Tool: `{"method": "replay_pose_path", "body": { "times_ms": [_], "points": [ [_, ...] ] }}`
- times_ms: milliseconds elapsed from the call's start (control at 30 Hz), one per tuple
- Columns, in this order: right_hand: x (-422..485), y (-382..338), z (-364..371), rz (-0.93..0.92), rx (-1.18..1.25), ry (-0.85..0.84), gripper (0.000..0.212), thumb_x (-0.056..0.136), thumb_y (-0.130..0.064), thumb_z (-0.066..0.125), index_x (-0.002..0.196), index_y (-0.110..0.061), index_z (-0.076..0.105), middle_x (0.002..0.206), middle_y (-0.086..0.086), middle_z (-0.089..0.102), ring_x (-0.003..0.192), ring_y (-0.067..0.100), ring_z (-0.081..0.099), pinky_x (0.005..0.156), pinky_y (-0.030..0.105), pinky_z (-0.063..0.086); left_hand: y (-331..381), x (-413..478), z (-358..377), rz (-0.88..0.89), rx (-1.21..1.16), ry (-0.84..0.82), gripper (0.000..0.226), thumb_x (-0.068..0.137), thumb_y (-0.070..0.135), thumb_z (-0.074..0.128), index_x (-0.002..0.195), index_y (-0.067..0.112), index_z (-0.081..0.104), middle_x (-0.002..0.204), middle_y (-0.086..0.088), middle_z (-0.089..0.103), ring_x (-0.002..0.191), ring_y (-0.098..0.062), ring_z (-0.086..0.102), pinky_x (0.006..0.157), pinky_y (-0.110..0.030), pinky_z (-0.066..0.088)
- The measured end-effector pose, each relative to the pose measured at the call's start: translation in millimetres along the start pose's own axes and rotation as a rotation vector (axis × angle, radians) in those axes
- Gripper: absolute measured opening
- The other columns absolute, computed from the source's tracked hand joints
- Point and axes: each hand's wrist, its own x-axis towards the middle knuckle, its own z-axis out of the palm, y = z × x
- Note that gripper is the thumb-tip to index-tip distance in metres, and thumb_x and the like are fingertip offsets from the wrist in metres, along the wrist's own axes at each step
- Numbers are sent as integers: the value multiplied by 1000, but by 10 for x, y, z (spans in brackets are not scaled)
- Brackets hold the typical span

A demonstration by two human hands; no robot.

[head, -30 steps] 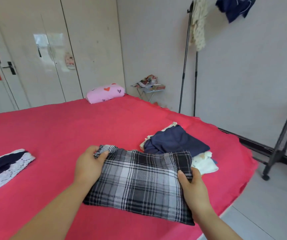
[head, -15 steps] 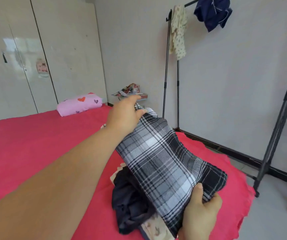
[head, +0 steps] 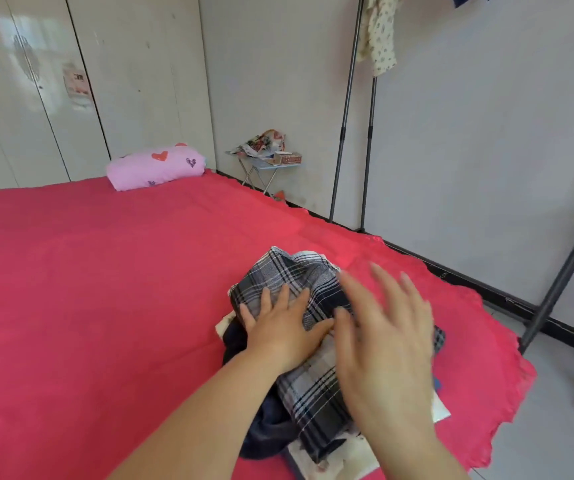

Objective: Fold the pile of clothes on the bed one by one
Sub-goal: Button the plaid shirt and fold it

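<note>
Bed (head: 105, 289): a red cover spreads across most of your view, with a pink pillow (head: 155, 166) at its far edge.
Left hand (head: 285, 330): it lies flat with the fingers spread, pressing down on the plaid garment and grasping nothing.
Plaid garment (head: 289, 275): it is folded and lies on top of the stack near the bed's right corner, a little askew to the pieces beneath.
Under it: a navy garment (head: 264, 427) bulges out on the left, and a white piece (head: 441, 412) shows at the right edge.
Right hand (head: 385, 341): it is released, fingers straight and apart, over the right side of the plaid (it is blurred, so you cannot tell whether it touches the cloth).
Rack (head: 344, 109): thin poles stand by the wall, with a flowered garment (head: 379, 39) hanging from the top.
Step in hand: by the look of it, you are settling and smoothing the plaid piece on the stack.
Done: at least three pieces sit stacked, the plaid being the top one.
Left: no unfolded clothes show on this part of the bed, so you cannot judge from here how much remains.
</note>
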Motion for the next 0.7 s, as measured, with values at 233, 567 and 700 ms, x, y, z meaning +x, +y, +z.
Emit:
{"method": "replay_pose_path", "body": {
  "times_ms": [233,567,700],
  "points": [
    [114,566,672,-11,-384,-894,54,98,-47,9,149,-34,-2,159,-3,-5,144,31,-13,114,54,-5,-188,201,136,-31,23,-22,62,88,70,21,142,53,-5,156,10,-17,142,-30,-19,108,-63,-8],
    [-31,781,1010,29,-352,-802,54,94,-51,15,147,-41,7,159,-8,1,146,28,-5,113,54,3,-298,437,464,-29,87,-3,65,82,77,14,138,57,-13,155,8,-20,144,-33,-10,110,-61,-2],
    [-101,753,1074,41,-345,-798,55,94,-50,14,147,-39,7,159,-7,1,145,29,-6,114,54,1,-304,383,482,-35,90,-41,65,85,74,13,139,53,-15,155,7,-23,143,-32,-12,110,-60,-3]
  ]
}}
